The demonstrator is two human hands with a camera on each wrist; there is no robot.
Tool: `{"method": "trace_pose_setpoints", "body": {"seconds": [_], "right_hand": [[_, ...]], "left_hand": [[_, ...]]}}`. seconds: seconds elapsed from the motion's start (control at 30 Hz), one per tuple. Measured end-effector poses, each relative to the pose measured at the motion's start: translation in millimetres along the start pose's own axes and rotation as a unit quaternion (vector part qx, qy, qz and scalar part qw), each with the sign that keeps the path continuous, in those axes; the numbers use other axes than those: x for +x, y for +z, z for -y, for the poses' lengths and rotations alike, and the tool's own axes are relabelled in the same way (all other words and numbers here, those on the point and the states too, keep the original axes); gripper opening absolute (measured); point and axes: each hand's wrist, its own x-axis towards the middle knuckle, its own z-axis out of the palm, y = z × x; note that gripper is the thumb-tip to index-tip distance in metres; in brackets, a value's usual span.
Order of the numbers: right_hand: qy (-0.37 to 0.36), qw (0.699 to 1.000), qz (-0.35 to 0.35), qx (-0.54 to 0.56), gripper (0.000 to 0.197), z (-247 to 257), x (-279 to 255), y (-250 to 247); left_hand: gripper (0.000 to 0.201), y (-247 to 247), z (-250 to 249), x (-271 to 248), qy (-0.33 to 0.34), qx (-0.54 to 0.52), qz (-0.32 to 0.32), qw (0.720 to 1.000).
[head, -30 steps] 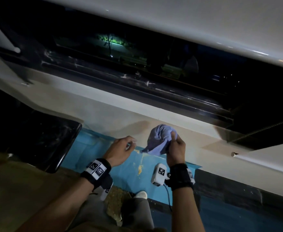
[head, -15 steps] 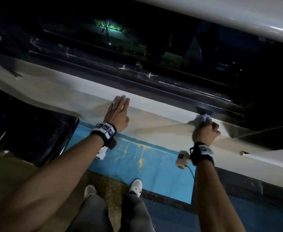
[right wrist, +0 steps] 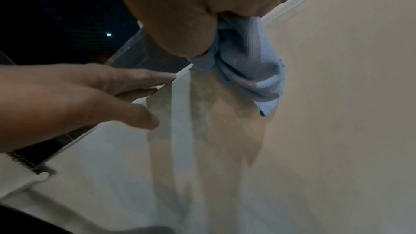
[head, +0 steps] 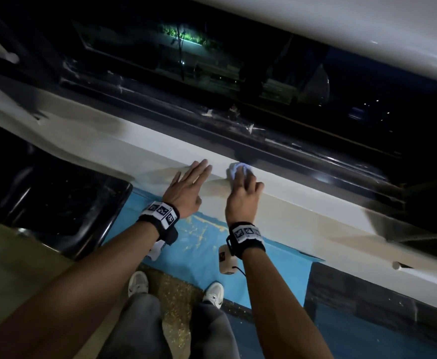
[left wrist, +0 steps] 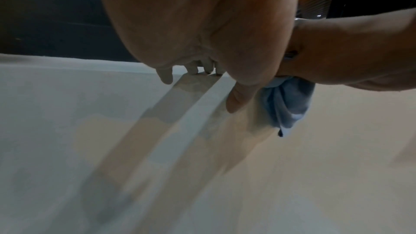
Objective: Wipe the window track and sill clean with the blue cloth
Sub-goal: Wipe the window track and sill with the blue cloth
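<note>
The pale window sill is seen running diagonally from upper left to lower right of the head view. The flat left hand is rested on it; just beside, the blue cloth is pressed at its far edge.

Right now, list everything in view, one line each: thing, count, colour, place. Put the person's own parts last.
blue cloth: one, light blue, bunched under the right hand at the sill's far edge beside the track.
window sill: one, white to cream, running across the middle of the head view.
window track: one, dark with pale smears, just beyond the sill.
window glass: dark, with lights outside, above the track.
blue panel: one, blue with yellowish stains, below the sill.
black chair: one, black, lower left.
shoes: two, white, on the speckled floor.
wristbands: two, black with markers, one on each wrist.
left hand: flat on the sill, fingers straight.
right hand: grips the cloth.
</note>
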Motion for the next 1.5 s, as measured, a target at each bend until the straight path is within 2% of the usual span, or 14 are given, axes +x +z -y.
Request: {"method": "trace_pose_setpoints", "body": {"seconds": [0.1,0.2,0.3,0.4,0.53,0.63,0.7,0.87,1.03,1.2,1.3,1.43,1.5], "right_hand": [[-0.025,0.998,0.032,0.048,0.075,33.6,-2.4,12.8],[-0.022,0.993,0.068,0.094,0.057,60.2,-5.3,12.3],[0.043,0.989,0.02,0.138,0.048,69.7,5.0,-9.7],[0.097,0.991,-0.058,0.067,0.047,45.6,18.0,-28.0],[0.173,0.983,-0.049,-0.028,0.048,15.0,22.8,1.5],[0.234,0.97,-0.064,-0.034,0.042,35.2,25.0,29.9],[0.221,0.971,-0.066,-0.054,0.042,55.8,29.3,44.5],[0.15,0.984,-0.052,-0.074,0.056,127.2,34.3,83.0],[0.045,0.993,0.026,-0.101,0.072,191.8,45.7,124.6],[0.008,0.999,0.0,-0.031,0.063,236.0,49.8,129.3],[-0.021,0.999,0.04,0.01,0.063,244.2,52.3,127.1],[-0.074,0.992,0.082,0.059,0.047,243.2,45.6,125.2],[-0.041,0.991,0.089,0.09,0.042,243.9,25.7,115.6]], "left_hand": [[0.092,-10.0,21.4,-5.3,0.007,0.0,-0.025,1.0],[0.088,-24.9,58.9,-12.6,-0.006,-0.001,-0.054,0.998],[0.088,-45.9,108.1,-16.4,-0.012,0.017,-0.061,0.998],[0.087,-70.7,151.9,-17.6,-0.038,0.03,-0.056,0.997],[0.092,-92.0,197.9,-23.8,-0.088,0.038,-0.023,0.995],[0.095,-96.6,220.5,-27.7,-0.063,0.053,-0.002,0.997],[0.096,-97.9,226.5,-27.8,-0.044,0.043,0.01,0.998],[0.102,-90.1,231.8,-30.5,-0.027,0.02,0.007,0.999],[0.105,-88.3,239.4,-31.2,-0.007,0.004,0.003,1.0],[0.106,-91.8,243.3,-30.3,0.002,-0.022,0.014,1.0],[0.097,-95.2,244.7,-32.2,0.016,-0.038,0.008,0.999],[0.072,-98.4,238.3,-44.8,-0.002,-0.115,-0.038,0.993],[0.061,-97.9,234.7,-59.1,-0.028,-0.149,-0.054,0.987]]}}
